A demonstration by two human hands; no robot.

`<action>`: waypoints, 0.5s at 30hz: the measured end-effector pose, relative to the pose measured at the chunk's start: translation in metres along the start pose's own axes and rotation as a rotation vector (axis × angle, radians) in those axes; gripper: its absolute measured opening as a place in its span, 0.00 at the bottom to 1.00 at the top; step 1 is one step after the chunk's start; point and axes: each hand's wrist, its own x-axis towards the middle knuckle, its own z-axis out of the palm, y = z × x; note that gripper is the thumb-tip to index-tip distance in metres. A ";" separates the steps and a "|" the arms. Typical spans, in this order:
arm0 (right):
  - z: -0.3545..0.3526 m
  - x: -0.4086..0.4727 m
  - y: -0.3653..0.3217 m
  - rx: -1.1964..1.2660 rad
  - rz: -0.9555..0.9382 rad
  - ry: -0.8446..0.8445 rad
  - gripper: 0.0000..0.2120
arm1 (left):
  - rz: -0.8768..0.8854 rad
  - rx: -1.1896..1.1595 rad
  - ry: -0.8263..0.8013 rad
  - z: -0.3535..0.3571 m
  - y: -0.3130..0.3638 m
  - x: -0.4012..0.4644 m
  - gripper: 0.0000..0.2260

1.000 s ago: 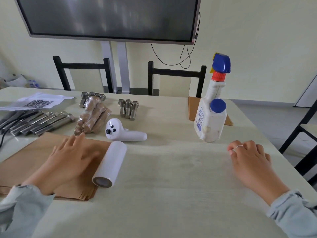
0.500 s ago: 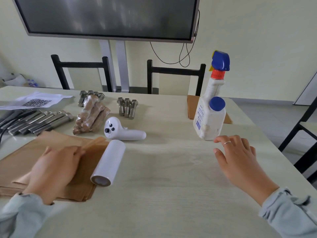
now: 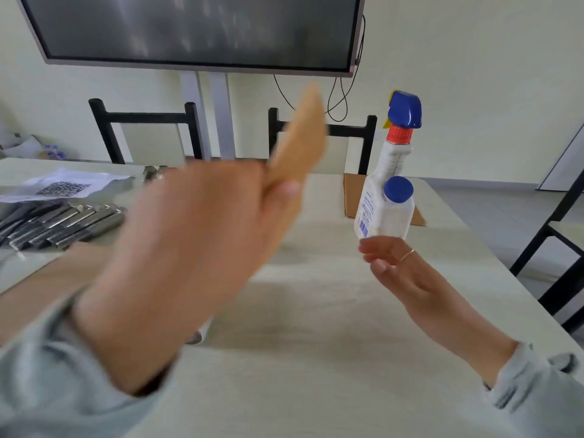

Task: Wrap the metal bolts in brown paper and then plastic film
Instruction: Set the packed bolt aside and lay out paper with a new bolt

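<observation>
A: How many hands are up?

B: Two. The left hand (image 3: 189, 248) is raised close to the camera, blurred, pinching one sheet of brown paper (image 3: 300, 137) between thumb and fingers; the sheet rises above the hand, off the table (image 3: 316, 311).

A: And the right hand (image 3: 398, 270)?

B: It is lifted over the table's right side, fingers spread loosely, holding nothing, just in front of the one spray bottle (image 3: 387, 191). One thin ring shows on a finger.

A: Where are the bolts?

B: A row of long metal bolts (image 3: 63, 219) lies near the left edge; blur keeps me from counting them. Behind it lies one white sheet with a QR code (image 3: 63, 188).

A: Anything else?

B: One brown cardboard piece (image 3: 350, 197) under the bottle toward the far edge, two black chairs (image 3: 142, 121) beyond the table, and one dark screen (image 3: 196, 26) on the wall.
</observation>
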 end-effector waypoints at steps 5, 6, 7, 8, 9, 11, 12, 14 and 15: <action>0.001 0.005 -0.023 0.412 -0.010 -0.082 0.35 | 0.176 0.079 -0.251 0.059 0.047 -0.003 0.18; 0.002 0.004 -0.024 0.398 0.029 -0.058 0.32 | 0.186 0.072 -0.337 0.071 0.051 -0.002 0.17; 0.002 0.004 -0.024 0.372 0.076 -0.016 0.29 | 0.196 0.045 -0.395 0.081 0.054 -0.003 0.18; 0.001 0.002 -0.020 0.339 0.132 0.032 0.26 | 0.193 0.024 -0.446 0.088 0.055 -0.004 0.20; 0.000 0.000 -0.015 0.302 0.197 0.076 0.22 | 0.187 -0.005 -0.476 0.095 0.053 -0.005 0.22; -0.006 -0.006 -0.005 0.239 0.340 0.100 0.17 | 0.140 -0.059 -0.516 0.104 0.044 -0.010 0.29; -0.010 -0.009 0.000 0.204 0.410 0.073 0.18 | 0.114 -0.070 -0.560 0.106 0.038 -0.015 0.30; -0.016 -0.013 0.009 0.111 0.502 -0.001 0.23 | 0.094 -0.057 -0.664 0.109 0.026 -0.027 0.28; -0.018 -0.013 0.013 0.047 0.514 -0.022 0.23 | 0.101 -0.049 -0.701 0.111 0.021 -0.034 0.26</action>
